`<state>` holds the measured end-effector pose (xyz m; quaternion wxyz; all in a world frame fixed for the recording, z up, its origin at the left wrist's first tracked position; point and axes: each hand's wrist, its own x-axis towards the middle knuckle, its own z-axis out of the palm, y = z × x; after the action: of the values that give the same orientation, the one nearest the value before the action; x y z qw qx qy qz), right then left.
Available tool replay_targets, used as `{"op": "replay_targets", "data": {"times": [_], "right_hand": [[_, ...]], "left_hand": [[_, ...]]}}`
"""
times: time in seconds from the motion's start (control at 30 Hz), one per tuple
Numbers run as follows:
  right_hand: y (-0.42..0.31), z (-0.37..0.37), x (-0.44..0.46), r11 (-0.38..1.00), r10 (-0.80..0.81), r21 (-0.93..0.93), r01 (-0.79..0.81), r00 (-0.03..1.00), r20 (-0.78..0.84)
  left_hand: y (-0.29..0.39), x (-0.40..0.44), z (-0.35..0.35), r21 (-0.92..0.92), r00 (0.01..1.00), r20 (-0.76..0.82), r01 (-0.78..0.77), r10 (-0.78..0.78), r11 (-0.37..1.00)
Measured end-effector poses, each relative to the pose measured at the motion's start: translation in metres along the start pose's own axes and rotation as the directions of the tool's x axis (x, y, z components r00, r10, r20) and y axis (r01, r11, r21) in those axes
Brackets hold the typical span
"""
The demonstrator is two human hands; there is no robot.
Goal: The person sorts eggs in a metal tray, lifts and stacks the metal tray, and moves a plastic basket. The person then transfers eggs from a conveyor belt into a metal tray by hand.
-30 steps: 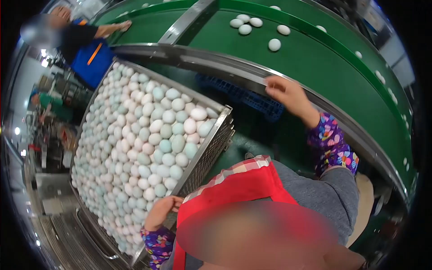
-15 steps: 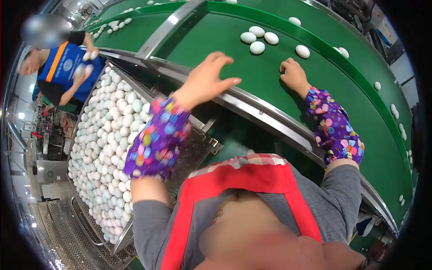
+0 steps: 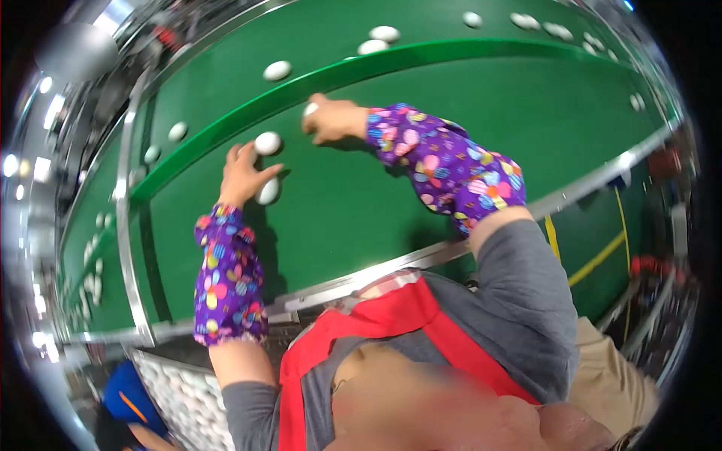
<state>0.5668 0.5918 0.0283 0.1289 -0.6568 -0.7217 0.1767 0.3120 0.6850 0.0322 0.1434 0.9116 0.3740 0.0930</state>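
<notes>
On the green belt (image 3: 361, 210), an upper egg (image 3: 268, 143) and a lower egg (image 3: 267, 192) are being straddled at 1 and 4 o'clock of the left hand (image 3: 241, 177), probably so that rolling is being checked, while a raised rail (image 3: 421, 54) towards 12 o'clock is presumably being relied on as a barrier. That hand is being held open, its thumb being pointed to 2 o'clock between those 2; firm contact cannot be told. By the right hand (image 3: 335, 120), its forearm being angled in from 4 o'clock, a 3rd egg (image 3: 310, 110) is apparently being gripped in curled fingers.
</notes>
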Motion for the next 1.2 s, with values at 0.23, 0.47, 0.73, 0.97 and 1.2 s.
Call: {"op": "replay_targets", "data": {"times": [0.23,0.47,0.73,0.97,1.2], "right_hand": [[0.017,-0.012,0.02,0.996,0.032,0.084,-0.022,0.991,-0.131],[0.015,-0.017,0.015,0.986,0.161,0.06,-0.157,0.984,-0.073],[0.064,0.001,0.005,0.998,0.0,0.058,0.017,0.963,-0.271],[0.061,-0.009,0.042,0.693,0.029,0.72,-0.025,1.0,0.006],[-0.187,-0.067,0.079,0.51,-0.364,0.86,-0.002,0.906,0.218]], "left_hand": [[0.087,-0.016,-0.017,0.139,0.988,0.118,-0.114,0.098,0.984],[0.104,-0.028,0.007,0.077,0.955,0.02,-0.296,0.295,0.952],[0.088,-0.028,0.022,-0.091,0.946,-0.11,-0.316,0.306,0.944],[0.029,-0.117,-0.085,-0.785,0.978,-0.159,-0.042,-0.135,0.619],[0.037,-0.34,-0.192,-0.951,0.675,-0.309,-0.234,-0.669,0.203]]}}
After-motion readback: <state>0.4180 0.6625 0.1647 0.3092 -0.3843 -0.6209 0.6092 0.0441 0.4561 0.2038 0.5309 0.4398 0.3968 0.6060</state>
